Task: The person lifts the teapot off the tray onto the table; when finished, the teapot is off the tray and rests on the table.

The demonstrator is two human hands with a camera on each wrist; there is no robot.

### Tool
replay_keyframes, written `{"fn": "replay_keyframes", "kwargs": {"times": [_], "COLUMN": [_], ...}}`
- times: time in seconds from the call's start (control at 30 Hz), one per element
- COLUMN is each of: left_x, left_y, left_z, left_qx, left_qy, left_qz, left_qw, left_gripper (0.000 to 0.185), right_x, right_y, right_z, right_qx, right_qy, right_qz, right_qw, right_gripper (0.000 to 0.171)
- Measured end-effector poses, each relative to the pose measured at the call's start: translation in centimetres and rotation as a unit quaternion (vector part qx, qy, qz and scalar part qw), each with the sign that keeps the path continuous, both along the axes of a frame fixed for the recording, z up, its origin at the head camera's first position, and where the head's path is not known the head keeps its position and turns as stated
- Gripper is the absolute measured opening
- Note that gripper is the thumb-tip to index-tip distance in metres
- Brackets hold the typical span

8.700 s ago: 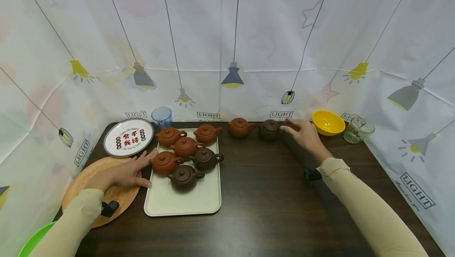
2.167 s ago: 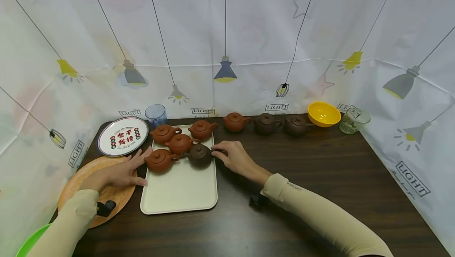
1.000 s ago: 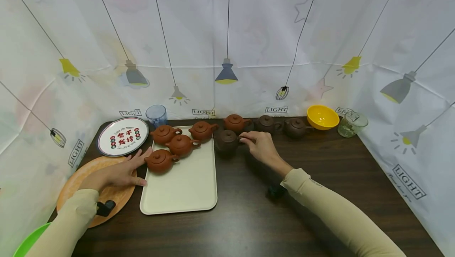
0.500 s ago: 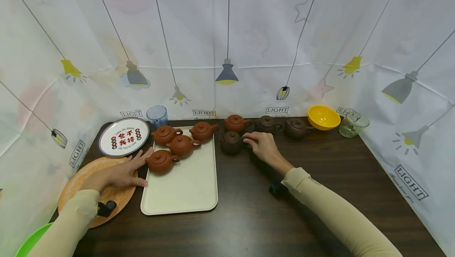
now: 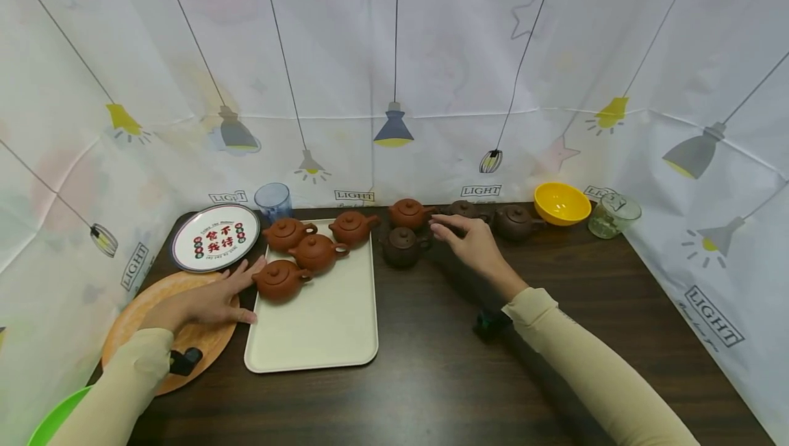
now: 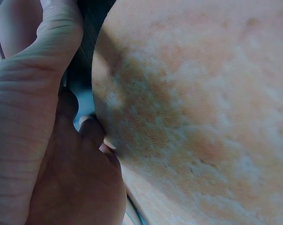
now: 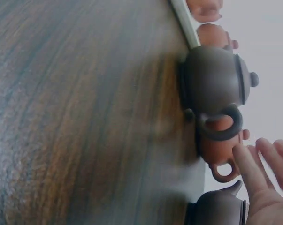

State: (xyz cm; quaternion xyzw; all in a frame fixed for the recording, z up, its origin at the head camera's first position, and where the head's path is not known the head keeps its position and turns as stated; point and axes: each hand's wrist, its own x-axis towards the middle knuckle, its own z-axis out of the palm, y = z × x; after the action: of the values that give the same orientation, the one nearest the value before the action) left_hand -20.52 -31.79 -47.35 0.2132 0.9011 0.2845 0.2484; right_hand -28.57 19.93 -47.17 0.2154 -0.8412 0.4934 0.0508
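1. The dark teapot (image 5: 402, 246) stands on the counter (image 5: 431, 364), just left of the right hand (image 5: 471, 244), handle toward it.
2. The right hand's fingers are relaxed, holding nothing.
3. The left hand (image 5: 209, 299) lies flat by the tray (image 5: 314, 343), farther off.

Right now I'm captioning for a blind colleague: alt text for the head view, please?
A right hand hovers open beside a dark brown teapot on a dark table; the left hand rests beside a cream tray bearing four reddish teapots.

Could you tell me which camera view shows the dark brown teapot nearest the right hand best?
The right wrist view: the dark brown teapot fills it, with lid knob and handle clear. The head view shows it small, beside the tray. The left wrist view misses it.
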Motion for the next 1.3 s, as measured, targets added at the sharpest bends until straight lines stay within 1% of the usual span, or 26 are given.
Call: {"fn": "replay_keyframes", "kwargs": {"times": [0.03, 0.07, 0.1, 0.13, 0.17, 0.2, 0.23, 0.27, 0.3, 0.33, 0.37, 0.4, 0.47, 0.53, 0.67, 0.73, 0.83, 0.9, 1.03, 1.07, 1.1, 1.17, 1.23, 1.3], "left_x": [0.0, 0.1, 0.1, 0.1, 0.1, 0.1, 0.1, 0.1, 0.1, 0.1, 0.1, 0.1, 0.1, 0.1, 0.1, 0.1, 0.0, -0.1, -0.3, -0.3, -0.4, -0.4, -0.5, -0.5], "left_y": [0.0, -0.1, -0.1, -0.1, -0.2, -0.2, -0.2, -0.2, -0.2, -0.2, -0.3, -0.3, -0.4, -0.5, -0.7, -0.7, -0.7, -0.7, -0.6, -0.7, -0.9, -1.1, -1.3, -1.3], "left_z": [0.0, 0.1, 0.1, 0.1, 0.1, 0.0, 0.0, 0.0, -0.1, -0.1, -0.1, -0.1, -0.2, -0.2, -0.1, -0.1, -0.1, -0.2, -0.3, -0.5, -0.7, -1.2, -1.4, -1.5], "left_qx": [0.0, 0.0, 0.001, 0.0, -0.001, -0.002, -0.003, -0.003, -0.003, -0.005, -0.003, -0.001, 0.003, 0.006, 0.006, 0.003, -0.005, -0.005, 0.016, 0.026, 0.038, 0.055, 0.067, 0.071], "left_qy": [0.001, 0.0, 0.0, 0.0, 0.0, 0.0, 0.0, 0.0, 0.0, 0.0, 0.001, 0.001, 0.003, 0.006, 0.004, 0.001, 0.001, 0.001, 0.001, 0.002, 0.001, 0.005, 0.005, 0.003], "left_qz": [-0.001, -0.001, -0.003, -0.003, -0.003, -0.002, -0.003, -0.002, -0.002, 0.0, -0.001, -0.001, -0.002, -0.004, 0.0, 0.002, 0.002, 0.0, -0.007, -0.011, -0.014, -0.019, -0.023, -0.022], "left_qw": [1.0, 1.0, 1.0, 1.0, 1.0, 1.0, 1.0, 1.0, 1.0, 1.0, 1.0, 1.0, 1.0, 1.0, 1.0, 1.0, 1.0, 1.0, 0.9998, 0.9996, 0.9992, 0.9983, 0.9974, 0.9973], "left_gripper": [0.112, 0.112, 0.112, 0.112, 0.112, 0.112, 0.112, 0.112, 0.112, 0.112, 0.112, 0.112, 0.112, 0.112, 0.112, 0.113, 0.112, 0.112, 0.113, 0.114, 0.114, 0.114, 0.114, 0.113], "right_x": [0.0, 0.0, 0.1, 0.1, 0.2, 0.2, 0.3, 0.4, 0.5, 0.6, 0.8, 0.9, 1.2, 1.4, 1.9, 2.0, 2.1, 2.2, 2.3, 2.4, 2.5, 2.8, 3.3, 3.8], "right_y": [0.0, 0.1, 0.1, 0.1, 0.0, 0.0, -0.1, -0.2, -0.4, -0.6, -0.9, -1.3, -2.1, -3.1, -5.5, -6.9, -9.2, -10.7, -13.7, -14.4, -15.1, -16.4, -17.7, -18.9], "right_z": [0.2, 0.3, 0.5, 0.8, 1.0, 1.3, 1.6, 1.9, 2.2, 2.5, 2.7, 3.0, 3.4, 3.6, 3.7, 3.5, 3.1, 2.9, 2.2, 1.9, 1.7, 1.2, 0.8, 0.4], "right_qx": [-0.05, -0.109, -0.174, -0.239, -0.296, -0.341, -0.374, -0.398, -0.41, -0.417, -0.419, -0.419, -0.411, -0.399, -0.365, -0.344, -0.31, -0.289, -0.259, -0.249, -0.232, -0.18, -0.115, -0.044], "right_qy": [-0.032, -0.074, -0.117, -0.163, -0.204, -0.238, -0.266, -0.284, -0.291, -0.294, -0.295, -0.293, -0.286, -0.278, -0.258, -0.25, -0.253, -0.258, -0.276, -0.276, -0.272, -0.251, -0.214, -0.17], "right_qz": [0.029, 0.062, 0.098, 0.134, 0.166, 0.192, 0.213, 0.23, 0.247, 0.261, 0.271, 0.278, 0.289, 0.294, 0.297, 0.295, 0.282, 0.271, 0.25, 0.244, 0.236, 0.214, 0.192, 0.174], "right_qw": [0.998, 0.989, 0.973, 0.948, 0.918, 0.889, 0.862, 0.842, 0.828, 0.819, 0.815, 0.813, 0.816, 0.823, 0.844, 0.856, 0.872, 0.882, 0.891, 0.895, 0.904, 0.927, 0.951, 0.969], "right_gripper": [0.04, 0.042, 0.045, 0.049, 0.051, 0.054, 0.057, 0.059, 0.06, 0.062, 0.062, 0.063, 0.061, 0.057, 0.047, 0.046, 0.048, 0.047, 0.046, 0.046, 0.045, 0.044, 0.041, 0.039]}}
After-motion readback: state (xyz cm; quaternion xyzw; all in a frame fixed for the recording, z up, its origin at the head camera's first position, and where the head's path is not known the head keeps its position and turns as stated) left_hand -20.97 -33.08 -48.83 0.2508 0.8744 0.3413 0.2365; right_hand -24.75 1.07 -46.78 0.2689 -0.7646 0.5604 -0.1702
